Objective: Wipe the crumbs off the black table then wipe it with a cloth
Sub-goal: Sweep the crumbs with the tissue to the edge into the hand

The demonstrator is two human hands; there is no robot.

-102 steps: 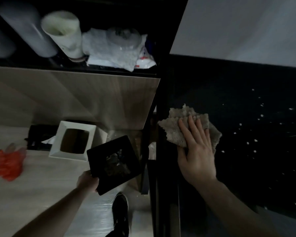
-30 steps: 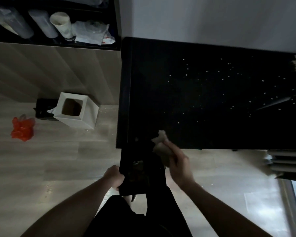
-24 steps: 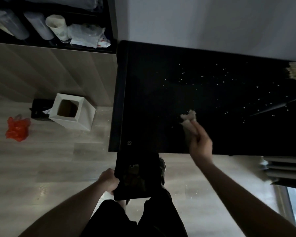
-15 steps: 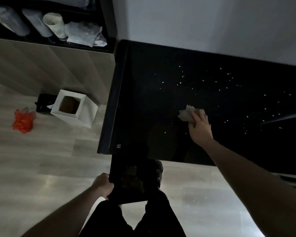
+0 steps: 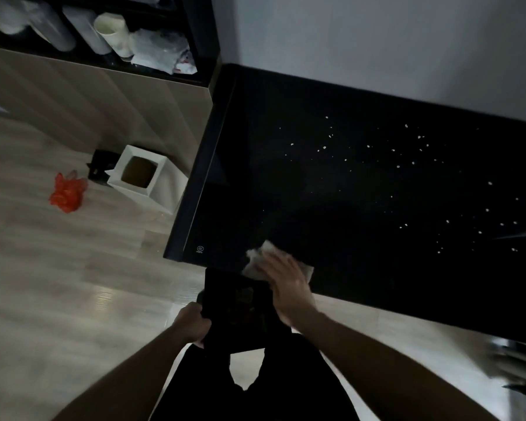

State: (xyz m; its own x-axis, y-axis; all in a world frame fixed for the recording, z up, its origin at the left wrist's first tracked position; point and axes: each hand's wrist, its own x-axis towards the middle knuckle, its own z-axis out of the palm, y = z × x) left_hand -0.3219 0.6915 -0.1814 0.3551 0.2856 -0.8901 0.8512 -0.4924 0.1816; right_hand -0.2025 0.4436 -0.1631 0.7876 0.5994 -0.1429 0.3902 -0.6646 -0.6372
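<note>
The black table [image 5: 362, 189] fills the right half of the view, with several pale crumbs [image 5: 419, 147] scattered over its middle and right. My right hand [image 5: 289, 284] lies flat on a pale crumpled cloth [image 5: 257, 256] at the table's near edge. Just below that edge my left hand [image 5: 193, 325] grips a black square tray [image 5: 237, 308] by its left side; some dark debris lies in it.
A white square bin [image 5: 143, 176] stands on the wooden floor left of the table, with an orange bag [image 5: 66, 192] beside it. A dark shelf [image 5: 104, 34] with cups and wrapped items runs along the top left. My dark-trousered legs are at the bottom.
My right hand has dragged the cloth from the middle of the table back to its near edge, above the tray. The tray in my left hand stays just under that edge.
</note>
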